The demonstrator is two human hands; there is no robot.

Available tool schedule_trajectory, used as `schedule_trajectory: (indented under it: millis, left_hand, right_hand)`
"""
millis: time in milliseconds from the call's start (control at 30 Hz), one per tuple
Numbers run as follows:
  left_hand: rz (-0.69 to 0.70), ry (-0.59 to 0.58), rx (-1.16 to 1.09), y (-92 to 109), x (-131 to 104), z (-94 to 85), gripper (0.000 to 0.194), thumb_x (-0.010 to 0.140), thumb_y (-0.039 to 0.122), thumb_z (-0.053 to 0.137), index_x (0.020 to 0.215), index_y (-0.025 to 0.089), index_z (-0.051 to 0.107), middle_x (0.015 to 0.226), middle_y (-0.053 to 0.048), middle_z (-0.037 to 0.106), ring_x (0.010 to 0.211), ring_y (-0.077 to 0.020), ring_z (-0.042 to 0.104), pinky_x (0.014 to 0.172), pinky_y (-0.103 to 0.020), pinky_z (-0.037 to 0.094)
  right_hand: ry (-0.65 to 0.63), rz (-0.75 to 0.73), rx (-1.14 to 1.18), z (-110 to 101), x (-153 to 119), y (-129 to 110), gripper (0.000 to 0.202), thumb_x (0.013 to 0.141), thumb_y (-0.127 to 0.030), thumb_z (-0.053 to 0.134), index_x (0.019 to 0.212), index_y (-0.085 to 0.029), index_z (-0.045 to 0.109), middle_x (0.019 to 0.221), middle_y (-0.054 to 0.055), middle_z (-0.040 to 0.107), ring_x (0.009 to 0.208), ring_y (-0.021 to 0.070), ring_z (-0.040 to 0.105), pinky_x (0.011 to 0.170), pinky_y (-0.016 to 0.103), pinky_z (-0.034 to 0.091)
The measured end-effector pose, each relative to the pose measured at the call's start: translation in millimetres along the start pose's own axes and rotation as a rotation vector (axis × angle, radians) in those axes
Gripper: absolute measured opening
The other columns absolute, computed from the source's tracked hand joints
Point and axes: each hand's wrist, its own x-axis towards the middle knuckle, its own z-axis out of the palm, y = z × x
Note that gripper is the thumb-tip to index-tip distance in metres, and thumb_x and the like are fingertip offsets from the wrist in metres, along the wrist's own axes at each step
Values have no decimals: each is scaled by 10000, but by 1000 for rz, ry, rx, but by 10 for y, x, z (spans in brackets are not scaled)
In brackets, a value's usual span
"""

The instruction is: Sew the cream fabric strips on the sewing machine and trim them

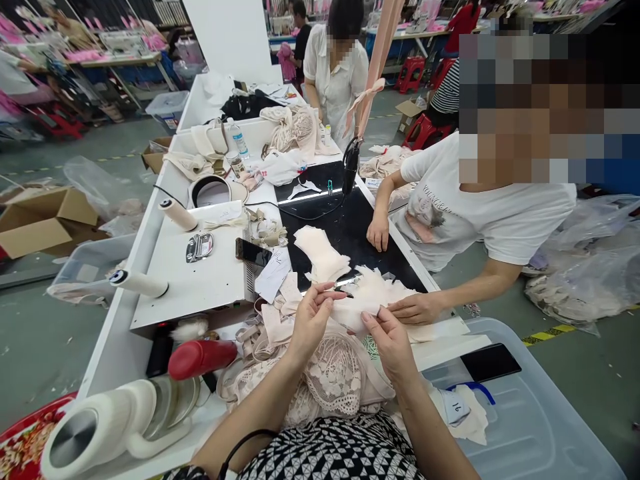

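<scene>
My left hand [314,319] is closed on the near-left edge of a small cream fabric piece [354,311]. A small dark object shows by its fingertips, too unclear to name. Pinched between thumb and fingers, the other end of the piece is in my right hand [391,339]. Just beyond lie ragged cream fabric cut-outs [380,288] and another stack of cream cut pieces [320,252] on the black tabletop [320,220]. Beige lace garments [335,377] are heaped below my hands, against my lap.
A co-worker [480,200] sits at the right, one hand near the cut-outs. A red bottle [200,360], white kettle [95,427] and white machine box [200,260] stand left. A phone [491,362] lies on the clear plastic bin lid [540,407].
</scene>
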Motion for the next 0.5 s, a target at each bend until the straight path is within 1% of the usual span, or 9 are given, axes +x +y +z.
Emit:
schedule_trajectory:
  millis: [100,200,300,400,500]
  left_hand:
    - [-37,-18,8,-7,14,2,301,829,290,643,1096,160,595,1011,-124,735,930,-205,675,828,-328,493]
    - [-29,21,10,-2,24,0,316,827,288,641,1114,165,592,1079,-123,700,935,-209,684,830,-342,509]
    - [0,63,10,4,30,-7,306,833,274,619,1119,166,594,1076,-111,689,923,-196,678,819,-334,510]
    - [8,62,-13,10,29,-16,284,845,261,598,1112,165,607,1039,-97,696,890,-177,670,816,-323,507]
    - [13,65,-31,18,23,-25,268,848,262,600,1097,164,620,1009,-85,701,867,-167,665,817,-318,505]
  right_hand:
    - [18,-37,-42,-81,6,-37,400,726,-551,742,927,-211,678,910,51,727,788,236,659,632,331,574]
    - [71,-75,-115,-244,-2,-152,385,743,-569,721,869,-208,673,836,44,723,666,208,656,632,332,568]
    - [186,-112,-262,-485,-22,-337,419,745,-606,699,847,-200,674,699,40,706,566,188,628,542,294,530]
    - [306,-96,-406,-717,-31,-531,464,722,-633,699,871,-194,675,581,31,670,469,176,582,414,256,446]
    - [382,-86,-461,-861,-7,-647,495,657,-660,721,839,-203,663,544,11,643,441,170,572,396,249,428]
